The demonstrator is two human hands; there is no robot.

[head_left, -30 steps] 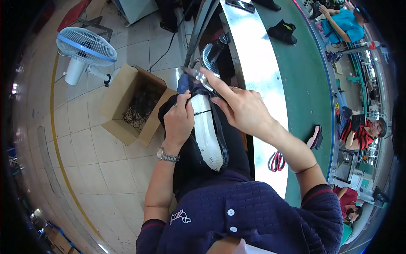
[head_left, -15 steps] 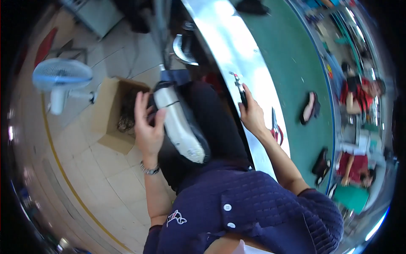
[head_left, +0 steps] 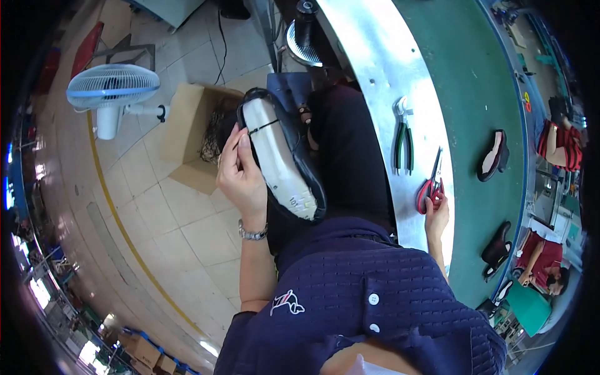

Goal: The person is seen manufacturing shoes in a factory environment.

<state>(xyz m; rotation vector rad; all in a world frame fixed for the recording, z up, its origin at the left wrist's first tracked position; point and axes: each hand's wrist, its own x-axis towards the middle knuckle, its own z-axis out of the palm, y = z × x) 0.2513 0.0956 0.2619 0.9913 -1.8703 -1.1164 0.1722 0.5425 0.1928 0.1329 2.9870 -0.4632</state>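
At the upper left of the frame a white and blue fan [head_left: 112, 87] stands on the tiled floor [head_left: 169, 225], and just right of it sits an open cardboard box [head_left: 187, 147] with a dark tangle inside. Right of the box, the left hand [head_left: 240, 178] is closed around the edge of a shoe [head_left: 281, 159], fingers curled over its near side. The shoe sits left of centre in the upper half of the frame, turned sole up over the person's lap: the sole is pale and whitish with a dark rim all around, a thin dark cord crosses it near the upper end, and small dark marks show near the lower end. A silver wristwatch [head_left: 253, 233] circles the left wrist. Further right, on the shiny metal edge of the table [head_left: 375, 81], lie pliers [head_left: 403, 140] with green handles. Beside them, the right hand [head_left: 436, 212] grips the red handles of scissors [head_left: 431, 184], blades pointing up the frame. The two hands are well apart. On the green belt at the right lie dark shoe parts [head_left: 492, 156].
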